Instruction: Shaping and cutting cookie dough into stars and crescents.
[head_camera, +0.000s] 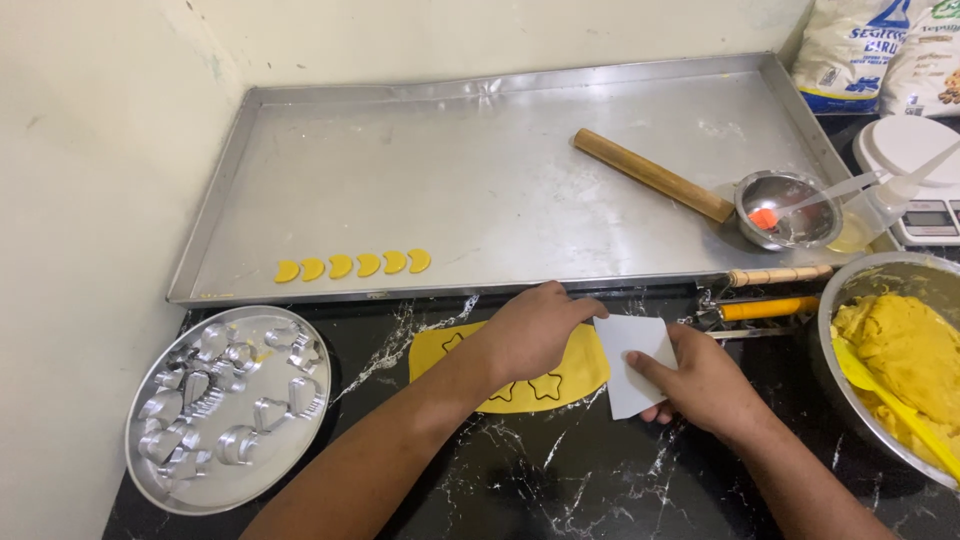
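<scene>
A flat sheet of yellow dough (440, 350) lies on the black marble counter, with star shapes (545, 385) cut into it. My left hand (535, 330) rests on top of the dough, fingers curled down; whether it grips anything underneath is hidden. My right hand (700, 385) holds a white plastic scraper (630, 360) at the dough's right edge. Several yellow crescent-shaped dough pieces (352, 265) sit in a row on the front of the large metal baking tray (400, 170).
A round metal plate (160, 480) of several cookie cutters sits at the left. A wooden rolling pin (652, 175), small steel bowl (790, 208) with a brush, and a big bowl of yellow dough (905, 345) with a spatula stand at the right. A scale and flour bags are behind.
</scene>
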